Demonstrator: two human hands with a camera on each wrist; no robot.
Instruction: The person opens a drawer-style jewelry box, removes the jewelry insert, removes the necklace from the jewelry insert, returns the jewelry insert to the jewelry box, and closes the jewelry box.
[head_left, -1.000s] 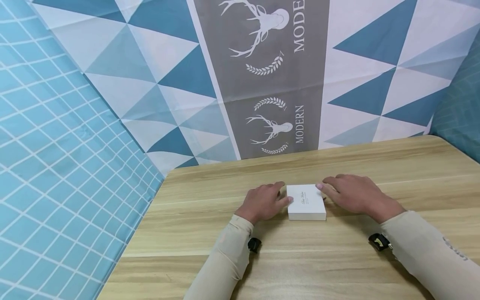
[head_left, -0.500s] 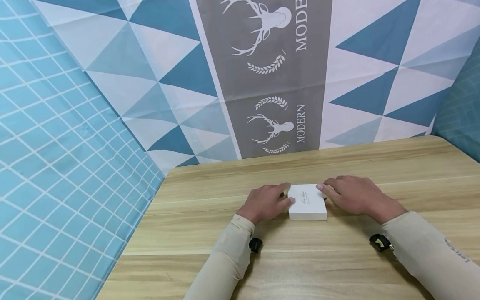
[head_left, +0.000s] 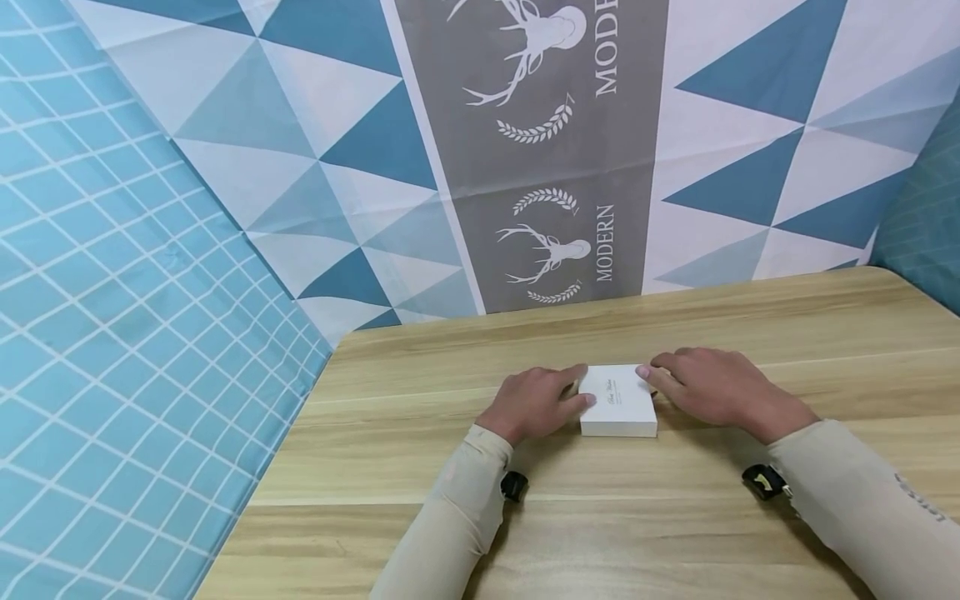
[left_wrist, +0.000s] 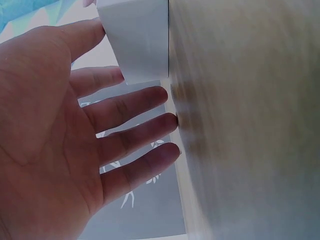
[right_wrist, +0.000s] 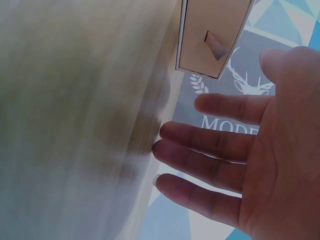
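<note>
A small white box (head_left: 618, 400) with fine lettering on top lies on the wooden table. My left hand (head_left: 528, 404) is at its left side, with the thumb on the top edge and the index finger at the far left corner. In the left wrist view, the other fingers (left_wrist: 137, 135) extend straight, below the white box (left_wrist: 137, 40). My right hand (head_left: 716, 387) is at the right side, its thumb over the top right edge and its fingers extended. The right wrist view shows the box's tan end face with a short ribbon tab (right_wrist: 216, 46) sticking out.
The wood-grain table (head_left: 600, 517) reaches a patterned cloth backdrop (head_left: 555, 167) behind. A blue checked cloth (head_left: 112, 333) hangs along the left. Dark wrist devices sit under both sleeves, such as the left wrist device (head_left: 513, 486).
My left index finger has moved right, up to the box's far left corner. The right hand and box hold nearly the same place, while the head view has shifted slightly.
</note>
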